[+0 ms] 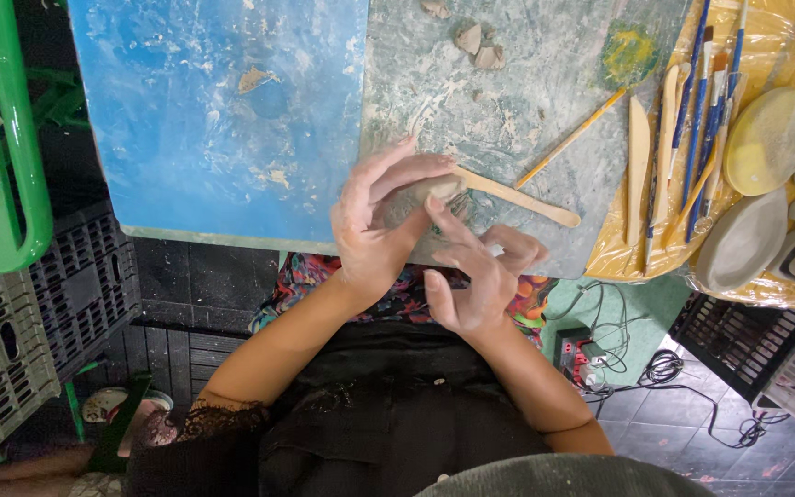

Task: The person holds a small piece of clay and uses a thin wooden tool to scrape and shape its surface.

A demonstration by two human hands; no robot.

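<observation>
**Clay lump cupped at the worktop's near edge**

My left hand (374, 230) curls around a small grey clay lump (430, 191), smooth and rounded, held just above the near edge of the worktop (508, 120). My right hand (476, 276) pinches it from below, forefinger on the clay. A flat wooden modelling tool (517, 198) lies beside the lump, tip touching it. The worktop's marbled grey-green surface is dusty; a blue board (223, 120) sits alongside. Blue-handled brushes (701, 110) rest on crinkled yellow plastic (775, 37).

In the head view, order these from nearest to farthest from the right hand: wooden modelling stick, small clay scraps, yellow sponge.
From the right hand:
1. Wooden modelling stick, just above it.
2. Small clay scraps, at the board's top edge.
3. Yellow sponge, far right.
</observation>
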